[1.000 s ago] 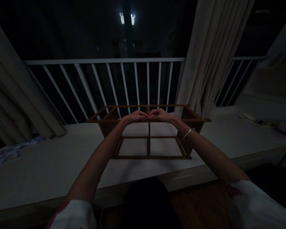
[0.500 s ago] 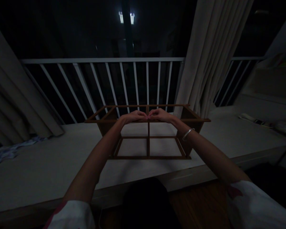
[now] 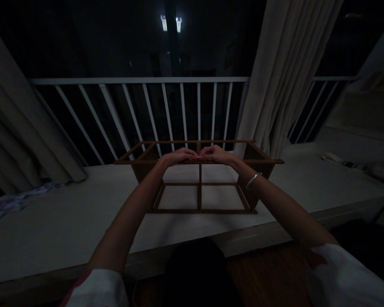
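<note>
A brown wooden rack frame [image 3: 198, 210] stands on a wide pale ledge [image 3: 67, 217], open at top and bottom with thin cross slats. My left hand [image 3: 178, 156] and my right hand [image 3: 215, 154] meet over the middle of its near top rail, fingertips almost touching. Both hands have their fingers curled down and pinched at the rail's centre joint. Whether a small part lies between the fingertips I cannot make out in the dim light. A silver bangle [image 3: 253, 179] sits on my right wrist.
A white railing [image 3: 141, 81] runs behind the ledge, with darkness beyond. Curtains hang at the left [image 3: 16, 140] and right [image 3: 284, 76]. Crumpled cloth [image 3: 9, 204] lies at the ledge's left end, and more items [image 3: 348, 164] lie far right. Dark wooden floor lies below.
</note>
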Demonstrator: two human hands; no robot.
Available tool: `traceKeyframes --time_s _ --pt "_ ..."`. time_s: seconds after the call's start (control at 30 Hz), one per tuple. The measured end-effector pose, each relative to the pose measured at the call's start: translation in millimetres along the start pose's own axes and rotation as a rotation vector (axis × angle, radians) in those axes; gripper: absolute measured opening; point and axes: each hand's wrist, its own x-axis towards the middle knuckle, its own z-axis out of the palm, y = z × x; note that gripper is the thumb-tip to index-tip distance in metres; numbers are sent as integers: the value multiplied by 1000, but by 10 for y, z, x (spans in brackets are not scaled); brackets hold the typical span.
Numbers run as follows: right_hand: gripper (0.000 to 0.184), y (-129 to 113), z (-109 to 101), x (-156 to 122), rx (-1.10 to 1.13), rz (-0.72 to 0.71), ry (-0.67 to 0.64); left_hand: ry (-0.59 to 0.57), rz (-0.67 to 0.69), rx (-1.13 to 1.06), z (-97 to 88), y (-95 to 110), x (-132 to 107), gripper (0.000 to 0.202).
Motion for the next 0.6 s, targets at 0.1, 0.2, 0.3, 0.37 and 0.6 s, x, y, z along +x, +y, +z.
traceKeyframes --time_s 0.1,0.2,0.3,0.37,0.6 --pt "28 15 0 0 -14 37 26 -68 0 -58 0 -6 1 29" --pt "29 32 -2 2 -17 59 33 -68 21 -69 1 -11 -2 29" --pt "29 40 -3 4 -27 51 33 -47 32 -39 0 -25 3 30" --pt "28 40 -5 5 -42 44 36 -26 40 -15 0 -41 13 31" --pt "29 53 -16 13 -84 73 9 65 35 18 22 -55 31 34"
